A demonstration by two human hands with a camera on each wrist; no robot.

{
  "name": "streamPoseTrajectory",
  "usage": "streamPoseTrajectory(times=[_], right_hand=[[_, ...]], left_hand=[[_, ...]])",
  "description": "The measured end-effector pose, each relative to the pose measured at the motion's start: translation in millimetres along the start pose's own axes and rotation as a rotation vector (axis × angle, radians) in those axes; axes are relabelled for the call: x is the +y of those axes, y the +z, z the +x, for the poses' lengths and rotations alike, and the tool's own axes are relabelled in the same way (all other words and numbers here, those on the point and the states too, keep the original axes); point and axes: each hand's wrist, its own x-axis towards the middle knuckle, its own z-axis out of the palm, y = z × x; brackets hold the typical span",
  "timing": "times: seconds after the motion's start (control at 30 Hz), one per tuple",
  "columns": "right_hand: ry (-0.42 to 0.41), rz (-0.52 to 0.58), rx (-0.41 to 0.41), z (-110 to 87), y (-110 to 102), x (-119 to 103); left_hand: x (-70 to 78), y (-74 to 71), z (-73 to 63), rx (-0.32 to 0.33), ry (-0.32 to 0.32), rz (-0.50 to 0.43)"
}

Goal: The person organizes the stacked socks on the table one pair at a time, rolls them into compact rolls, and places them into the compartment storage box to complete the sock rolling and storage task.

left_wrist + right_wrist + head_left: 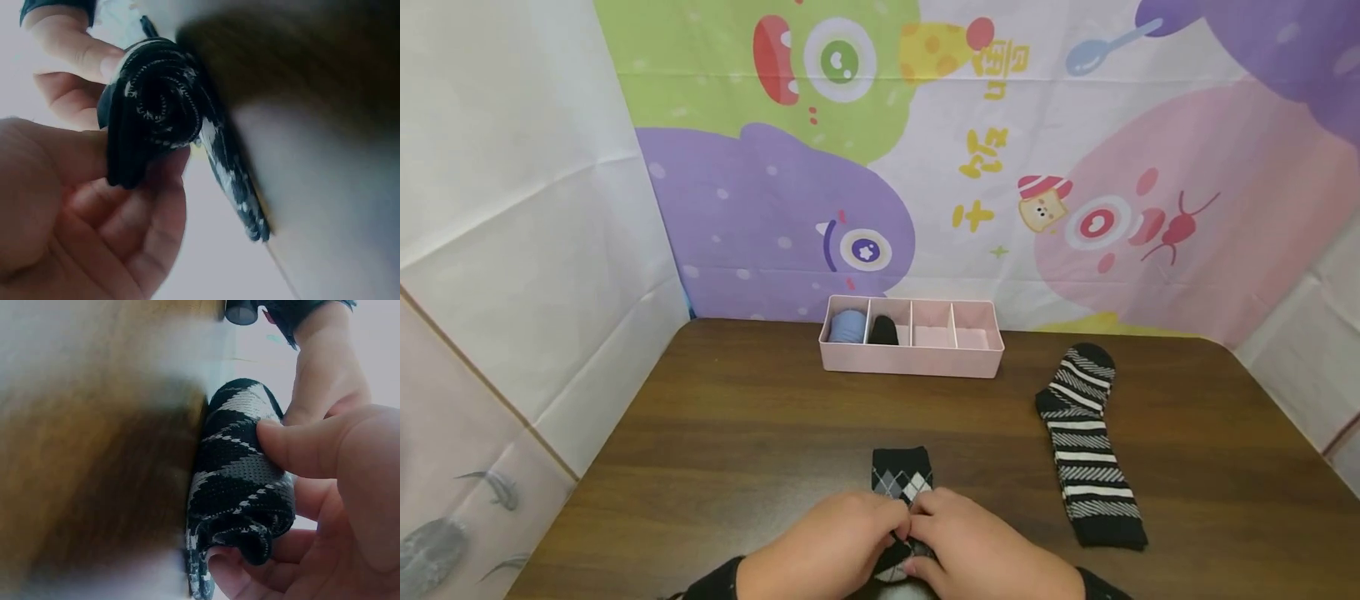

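Note:
A black sock with a grey and white argyle pattern (pixel 901 467) lies at the near middle of the table, its near part rolled up and its far end flat. My left hand (pixel 831 542) grips one side of the roll. On the other side my right hand (pixel 981 542) holds it, the thumb lying on the knit in the right wrist view. Seen from its end in the left wrist view, the sock roll (pixel 156 100) shows spiral layers between thumb and fingers. Fingers hide part of the roll in the head view.
Toward the back stands a pink box (pixel 910 360) with several compartments. It holds a blue rolled item (pixel 847 327) at the far left and a black item (pixel 883 331) beside it. A striped black and white sock (pixel 1090 450) lies flat on the right.

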Motion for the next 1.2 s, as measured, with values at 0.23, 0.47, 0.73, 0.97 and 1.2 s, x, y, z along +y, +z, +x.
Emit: streamPoseTrajectory(times=[0.23,0.47,0.73,0.97,1.2], right_hand=[[0.045,0.017,-0.039,1.5,-1,0],[0.081,0.041,-0.039,3.2,1,1],[0.100,0.104,-0.031,3.6,-1,1],[0.076,0.120,-0.034,2.2,-2,1],[0.058,0.054,0.010,3.2,2,-1]], left_hand=[[7.9,-3.5,-3.1,0.073,-0.148,0.170],[14.7,2.6,-4.8,0.042,-0.179,0.086],[21.5,16.2,-3.0,0.005,-0.161,0.154],[18.7,20.8,0.3,-0.012,-0.193,0.056],[14.8,17.1,1.3,0.004,-0.241,0.033]])
